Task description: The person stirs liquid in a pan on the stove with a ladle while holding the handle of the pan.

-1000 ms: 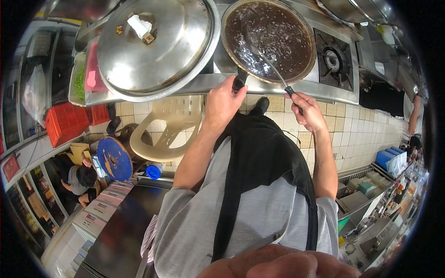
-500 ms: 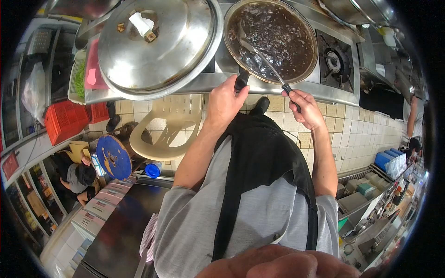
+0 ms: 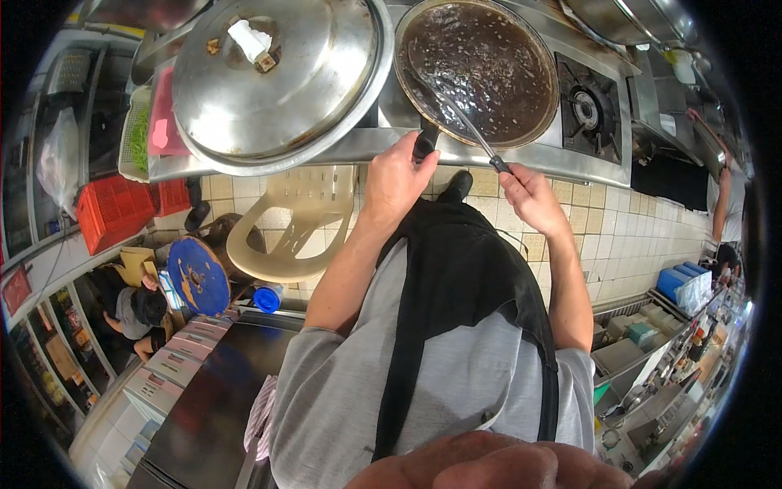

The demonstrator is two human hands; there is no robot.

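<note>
A wide pan [image 3: 547,106] of dark brown, bubbling liquid [image 3: 481,57] stands on the stove. My left hand [image 3: 397,179] is closed around the pan's black handle [image 3: 425,143] at the near edge. My right hand [image 3: 533,200] grips the black handle of a long metal cooking utensil [image 3: 476,134]. Its shaft slants over the near rim, and its far end is sunk in the liquid, so the head's shape is hidden. Left of the pan sits a large domed metal lid [image 3: 285,90] on a broad vessel, with white cloth wrapped at its knob.
A bare gas burner [image 3: 585,107] lies right of the pan. Below the counter are a beige plastic chair [image 3: 285,253], a blue-topped round stool [image 3: 199,277] and a red crate [image 3: 114,213]. One person [image 3: 138,314] is at lower left; another person's arm [image 3: 722,204] shows at right.
The utensil's head has sunk under the liquid and moved slightly toward me. My right hand has shifted a little and its grip on the handle has turned. My left hand stays put.
</note>
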